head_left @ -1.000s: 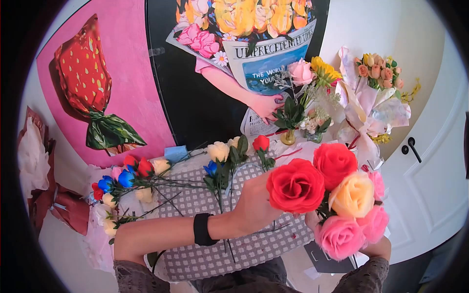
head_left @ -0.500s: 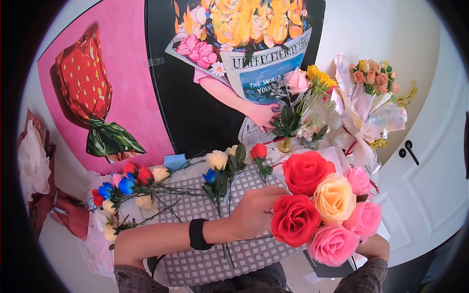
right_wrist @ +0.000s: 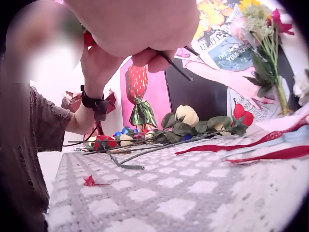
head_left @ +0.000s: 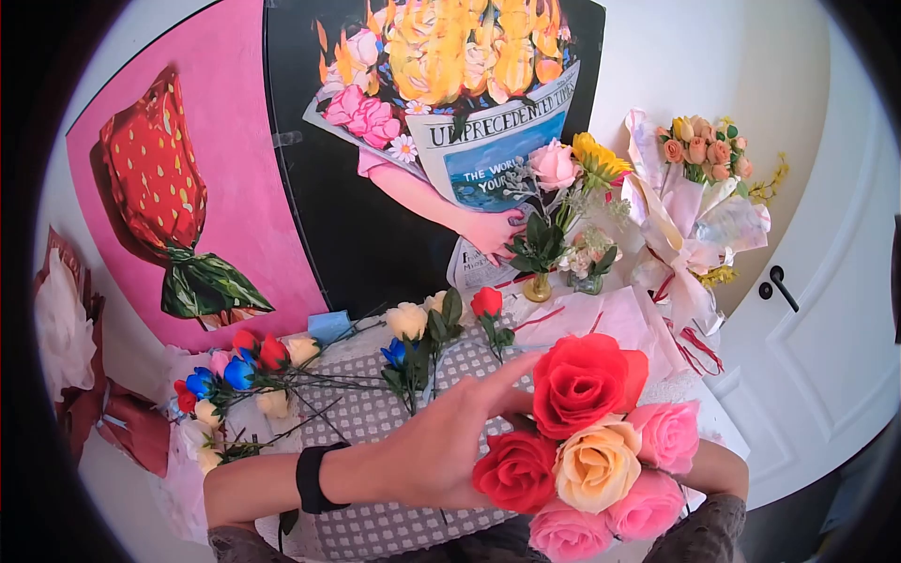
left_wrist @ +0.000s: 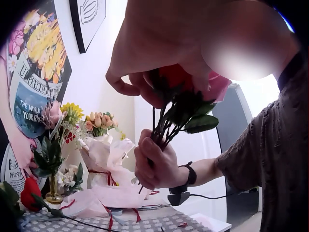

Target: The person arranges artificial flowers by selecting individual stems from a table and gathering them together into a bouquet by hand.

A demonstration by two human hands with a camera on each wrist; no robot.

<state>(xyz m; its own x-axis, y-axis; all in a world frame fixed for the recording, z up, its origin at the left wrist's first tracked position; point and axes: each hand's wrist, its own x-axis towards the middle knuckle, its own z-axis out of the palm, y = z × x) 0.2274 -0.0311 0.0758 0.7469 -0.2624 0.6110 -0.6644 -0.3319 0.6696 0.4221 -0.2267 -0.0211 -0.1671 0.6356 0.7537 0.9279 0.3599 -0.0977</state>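
Note:
Two red roses [head_left: 587,385], a peach rose [head_left: 598,464] and three pink roses [head_left: 666,436] form a bunch at the lower right of the head view. My left hand [head_left: 422,460] curls against its left side; in the left wrist view this hand [left_wrist: 159,43] has its fingers bent round the base of the blooms. Below, my right hand [left_wrist: 157,162] grips the gathered green stems [left_wrist: 166,125]. The blooms hide the right hand in the head view. Stem ends stick out under the right hand [right_wrist: 140,29] in the right wrist view.
Loose roses [head_left: 239,371] lie along the left and back of the grey checked cloth [head_left: 375,530]. Behind stand a gold vase [head_left: 538,287] and a wrapped bouquet [head_left: 690,225]. Pink paper [head_left: 601,319] and red ribbons [head_left: 694,352] lie at the back right.
The bunch has moved left and down in the head view and has turned, with the peach rose now lower. My left hand has stayed beside it, its thumb side now more spread.

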